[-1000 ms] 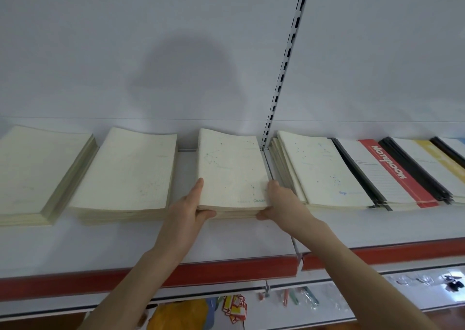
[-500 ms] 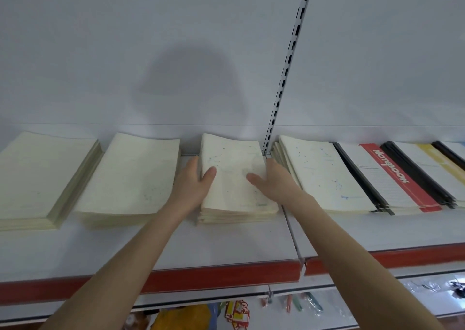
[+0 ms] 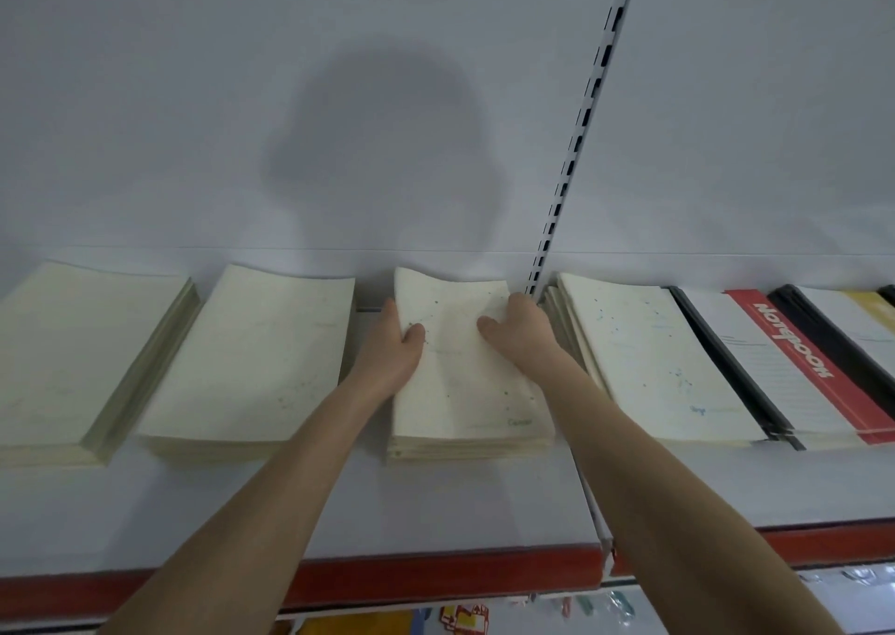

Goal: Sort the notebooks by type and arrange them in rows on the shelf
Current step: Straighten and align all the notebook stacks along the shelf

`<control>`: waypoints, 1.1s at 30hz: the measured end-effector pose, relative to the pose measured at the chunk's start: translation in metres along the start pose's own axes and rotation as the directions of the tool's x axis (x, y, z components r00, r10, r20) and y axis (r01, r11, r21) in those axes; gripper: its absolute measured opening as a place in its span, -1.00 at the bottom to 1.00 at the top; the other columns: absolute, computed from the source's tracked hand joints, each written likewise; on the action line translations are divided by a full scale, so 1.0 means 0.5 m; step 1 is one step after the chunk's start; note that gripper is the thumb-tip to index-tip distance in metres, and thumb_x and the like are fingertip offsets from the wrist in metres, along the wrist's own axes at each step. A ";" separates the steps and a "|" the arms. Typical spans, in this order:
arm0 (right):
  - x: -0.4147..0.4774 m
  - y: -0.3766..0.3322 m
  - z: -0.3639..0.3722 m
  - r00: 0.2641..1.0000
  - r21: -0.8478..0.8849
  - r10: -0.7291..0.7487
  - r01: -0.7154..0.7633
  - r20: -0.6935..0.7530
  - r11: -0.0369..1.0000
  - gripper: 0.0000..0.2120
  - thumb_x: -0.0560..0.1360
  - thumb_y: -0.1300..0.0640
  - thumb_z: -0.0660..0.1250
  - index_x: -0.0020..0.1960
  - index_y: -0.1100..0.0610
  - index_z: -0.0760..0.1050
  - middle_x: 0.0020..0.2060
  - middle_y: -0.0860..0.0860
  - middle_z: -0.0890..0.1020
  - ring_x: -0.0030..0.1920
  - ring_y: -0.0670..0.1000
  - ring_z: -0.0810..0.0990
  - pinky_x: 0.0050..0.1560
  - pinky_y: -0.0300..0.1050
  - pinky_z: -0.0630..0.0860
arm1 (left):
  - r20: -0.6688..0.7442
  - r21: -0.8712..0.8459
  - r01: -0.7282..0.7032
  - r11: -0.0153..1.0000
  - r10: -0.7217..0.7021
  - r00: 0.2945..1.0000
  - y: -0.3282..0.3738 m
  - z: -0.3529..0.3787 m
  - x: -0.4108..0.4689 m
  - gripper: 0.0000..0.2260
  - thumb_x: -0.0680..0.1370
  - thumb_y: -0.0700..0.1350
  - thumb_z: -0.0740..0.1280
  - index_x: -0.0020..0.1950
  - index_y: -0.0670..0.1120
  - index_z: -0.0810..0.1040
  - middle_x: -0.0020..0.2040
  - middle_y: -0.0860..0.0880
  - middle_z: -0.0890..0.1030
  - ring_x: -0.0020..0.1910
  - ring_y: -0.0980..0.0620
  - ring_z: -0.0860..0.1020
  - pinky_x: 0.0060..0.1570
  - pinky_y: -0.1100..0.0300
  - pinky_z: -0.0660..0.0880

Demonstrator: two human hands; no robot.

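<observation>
A stack of cream notebooks with blue speckles [image 3: 465,382] lies in the middle of the white shelf [image 3: 436,513]. My left hand [image 3: 394,348] grips its left edge far back, thumb on the top cover. At the stack's far right corner my right hand [image 3: 520,331] holds the edge, thumb lying on the cover. Two plain cream stacks [image 3: 252,358] [image 3: 72,358] lie to the left. Another speckled cream stack [image 3: 649,358] lies to the right.
Right of the speckled stack lie a red and white notebook stack [image 3: 794,363] and a black-spined yellow one [image 3: 862,324]. A slotted upright [image 3: 581,135] runs up the white back wall. The shelf has a red front strip [image 3: 436,576]. Coloured goods show on the shelf below.
Both hands have slid from the near edge of the middle stack along its sides to the far end. The stack now sits further back and squarer.
</observation>
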State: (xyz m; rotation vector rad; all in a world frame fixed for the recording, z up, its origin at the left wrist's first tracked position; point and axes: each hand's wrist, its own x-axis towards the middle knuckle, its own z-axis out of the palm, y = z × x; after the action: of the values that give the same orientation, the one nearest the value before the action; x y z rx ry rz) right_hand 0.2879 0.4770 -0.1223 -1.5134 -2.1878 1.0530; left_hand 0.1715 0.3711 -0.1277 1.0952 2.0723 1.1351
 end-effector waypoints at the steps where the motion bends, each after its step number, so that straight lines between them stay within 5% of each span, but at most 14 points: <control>1: 0.000 -0.001 0.000 1.000 -0.006 0.000 0.000 0.001 1.000 -0.69 0.55 0.11 0.21 0.19 0.29 0.31 -0.09 0.06 0.39 -0.06 0.05 0.38 -0.13 -0.17 0.32 | 0.008 0.015 -0.001 1.000 0.001 1.000 -0.001 0.000 0.001 -0.74 0.62 -0.15 0.10 0.30 -0.16 0.30 0.05 -0.01 0.44 -0.14 0.12 0.43 -0.32 0.34 0.30; 4: -0.011 -0.004 -0.006 1.000 -0.010 -0.001 0.001 0.027 1.000 -0.64 0.56 0.10 0.19 0.25 0.31 0.28 0.00 0.12 0.43 -0.05 0.04 0.39 -0.12 -0.16 0.33 | 0.047 0.040 0.015 0.999 -0.017 0.999 0.003 -0.006 0.001 -0.74 0.62 -0.13 0.09 0.29 -0.17 0.29 0.07 -0.05 0.46 -0.18 0.14 0.43 -0.28 0.26 0.34; 7: -0.049 0.001 -0.019 0.998 0.024 -0.024 0.023 0.056 0.999 -0.60 0.58 0.06 0.18 0.30 0.28 0.26 0.13 0.11 0.46 0.05 0.08 0.45 -0.09 -0.21 0.35 | 0.067 0.030 0.038 0.999 -0.040 0.997 0.001 -0.015 -0.015 -0.71 0.62 -0.06 0.10 0.27 -0.18 0.31 0.17 -0.11 0.49 0.02 -0.01 0.48 -0.06 0.15 0.38; 9: -0.102 0.013 -0.034 0.996 0.038 -0.076 0.074 0.045 0.997 -0.63 0.58 0.05 0.18 0.30 0.24 0.27 0.01 -0.01 0.45 0.01 0.02 0.48 -0.28 -0.33 0.30 | 0.071 0.039 -0.035 0.999 0.032 0.997 -0.005 -0.020 -0.056 -0.67 0.61 -0.01 0.11 0.33 -0.12 0.30 0.19 -0.04 0.50 0.13 0.01 0.49 0.03 0.15 0.40; 13: -0.221 0.068 -0.047 0.978 -0.075 -0.149 0.161 0.146 0.984 -0.58 0.56 0.01 0.21 0.34 0.14 0.22 -0.13 -0.16 0.41 -0.20 -0.18 0.42 -0.41 -0.50 0.29 | 0.121 0.012 -0.246 0.969 0.243 0.962 -0.024 -0.024 -0.170 -0.60 0.53 0.04 0.25 0.34 0.13 0.26 0.13 0.28 0.47 0.07 0.38 0.46 -0.03 0.52 0.37; 16: -0.256 0.101 -0.045 0.959 -0.140 -0.128 0.167 0.253 0.976 -0.37 0.52 0.05 0.30 0.43 0.09 0.02 0.04 -0.05 0.47 -0.08 -0.11 0.46 -0.22 -0.40 0.39 | 0.205 0.098 -0.226 0.969 0.202 0.958 -0.055 -0.017 -0.201 -0.24 0.45 -0.04 0.41 0.40 0.24 -0.08 0.22 0.30 0.35 0.09 0.38 0.43 -0.01 0.62 0.29; 19: -0.253 0.108 -0.044 0.962 -0.180 -0.129 0.175 0.240 0.968 -0.25 0.49 0.14 0.36 0.47 0.13 -0.06 0.26 0.08 0.42 0.16 0.03 0.46 0.09 -0.21 0.40 | 0.211 0.269 -0.198 0.942 0.143 0.967 -0.076 -0.011 -0.203 -0.08 0.48 -0.12 0.40 0.37 0.18 -0.37 0.38 0.08 0.32 0.13 0.22 0.39 0.14 0.46 0.27; 29: -0.227 0.128 -0.035 0.960 -0.200 -0.235 0.264 0.154 0.944 -0.48 0.49 0.22 0.34 0.33 0.18 0.14 0.09 0.10 0.53 0.03 0.08 0.55 0.04 0.00 0.52 | 0.137 0.267 -0.173 0.948 0.140 0.981 -0.090 -0.002 -0.197 -0.19 0.54 -0.19 0.31 0.38 0.15 -0.33 0.23 0.00 0.51 0.01 0.19 0.45 0.00 0.48 0.26; 33: -0.231 0.125 -0.031 0.964 -0.178 -0.226 0.249 0.138 0.952 -0.46 0.51 0.24 0.31 0.38 0.18 0.12 0.09 0.11 0.54 0.04 0.06 0.54 0.03 -0.10 0.51 | 0.144 0.273 -0.174 0.946 0.138 0.980 -0.085 -0.001 -0.195 -0.18 0.54 -0.17 0.31 0.42 0.11 -0.33 0.27 0.01 0.48 0.03 0.22 0.42 0.01 0.50 0.24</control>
State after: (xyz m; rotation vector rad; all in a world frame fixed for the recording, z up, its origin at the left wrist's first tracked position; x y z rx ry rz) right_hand 0.3880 0.3916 -0.1356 -1.2446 -2.5421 0.8922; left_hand 0.2056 0.2751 -0.1575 1.4519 2.1249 0.8294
